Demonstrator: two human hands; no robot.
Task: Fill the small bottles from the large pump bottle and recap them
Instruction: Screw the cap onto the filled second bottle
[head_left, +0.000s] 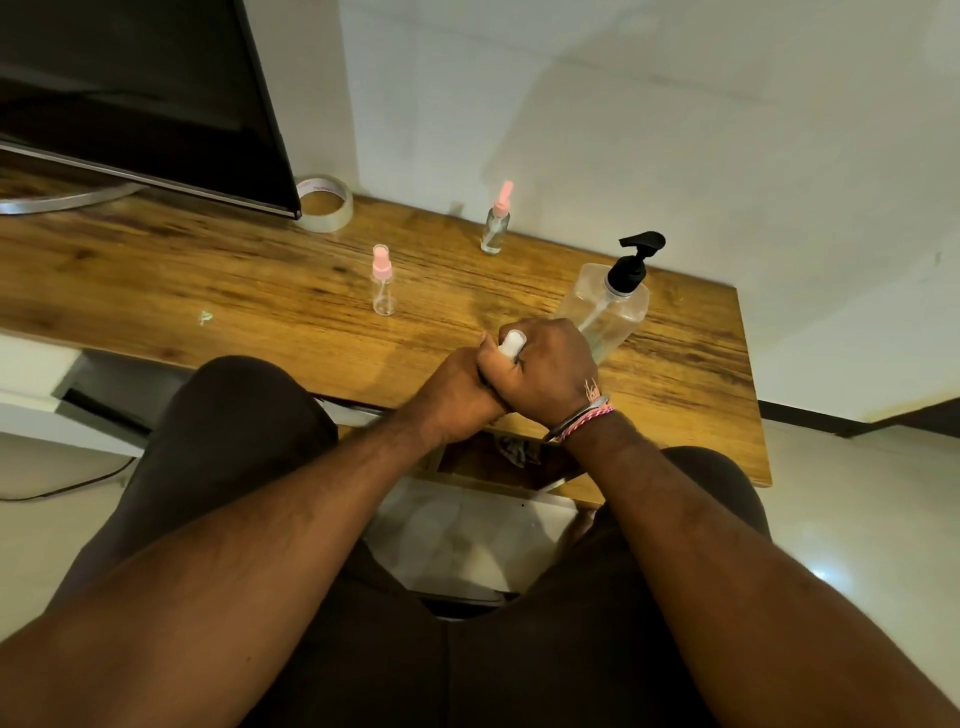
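I can find only 1 spot with writing on it. It is on the tape roll (325, 202) that lies on my table (156, 270), next to the corner of the screen (140, 93). There are small red letters on the white inside ring of the roll. They are too tiny and blurry for me to read. The big pump bottle (605, 306) has no label I can see. The 2 small bottles (383, 283) with pink tops have no words on them. The screen is dark and shows nothing.
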